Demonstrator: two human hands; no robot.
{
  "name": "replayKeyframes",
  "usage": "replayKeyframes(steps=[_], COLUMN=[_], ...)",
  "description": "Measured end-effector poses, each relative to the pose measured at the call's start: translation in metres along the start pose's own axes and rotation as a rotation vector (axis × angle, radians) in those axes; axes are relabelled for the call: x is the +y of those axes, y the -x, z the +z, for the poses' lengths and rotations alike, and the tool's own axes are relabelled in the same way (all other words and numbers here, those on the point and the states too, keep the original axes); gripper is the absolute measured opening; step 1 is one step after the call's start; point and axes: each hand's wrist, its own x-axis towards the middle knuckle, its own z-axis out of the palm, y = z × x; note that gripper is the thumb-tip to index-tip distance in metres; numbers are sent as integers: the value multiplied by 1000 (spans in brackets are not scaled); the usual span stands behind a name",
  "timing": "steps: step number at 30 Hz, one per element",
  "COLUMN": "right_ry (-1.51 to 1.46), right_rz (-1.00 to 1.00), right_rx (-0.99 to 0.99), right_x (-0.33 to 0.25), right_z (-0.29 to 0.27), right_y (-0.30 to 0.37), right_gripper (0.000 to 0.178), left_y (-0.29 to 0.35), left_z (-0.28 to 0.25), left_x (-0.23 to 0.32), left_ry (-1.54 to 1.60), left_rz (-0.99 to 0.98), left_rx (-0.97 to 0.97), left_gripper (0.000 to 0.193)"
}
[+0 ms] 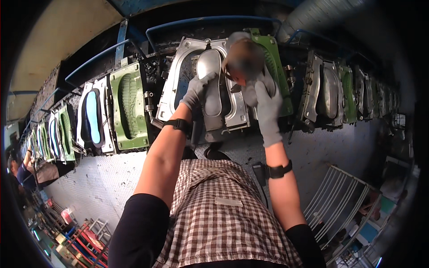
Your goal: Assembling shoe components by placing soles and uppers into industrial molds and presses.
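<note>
My left hand (196,92), in a grey glove, rests at the left edge of a foot-shaped metal form (208,64), its fingers curled over the side. The form lies over an open silver mould frame (166,96). My gloved right hand (268,102) is raised on the right side of that frame, fingers bent against the lower part of a brown and dark thing (243,58). That thing is too blurred to name. Behind my right hand stands a green ribbed sole mould half (271,49), partly covered by the hand and the brown thing.
More moulds line the bench on both sides, among them a green half (129,107) and one holding a blue insole-shaped piece (93,117). Blue rails (214,18) run behind. A white rack (337,192) stands lower right. Another person (22,169) is at far left.
</note>
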Motion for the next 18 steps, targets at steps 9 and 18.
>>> replayKeyframes(steps=[9,18], right_ry=[852,994], right_rz=[-549,-555], right_rx=[-702,-975], right_x=[-7,24], right_z=[85,37], right_y=[-11,49], right_gripper=[27,24], left_y=[56,118], left_z=[-5,-32], left_x=[49,92], left_ry=[655,457], left_rz=[-862,-182], left_rx=[129,-344], left_gripper=[57,26])
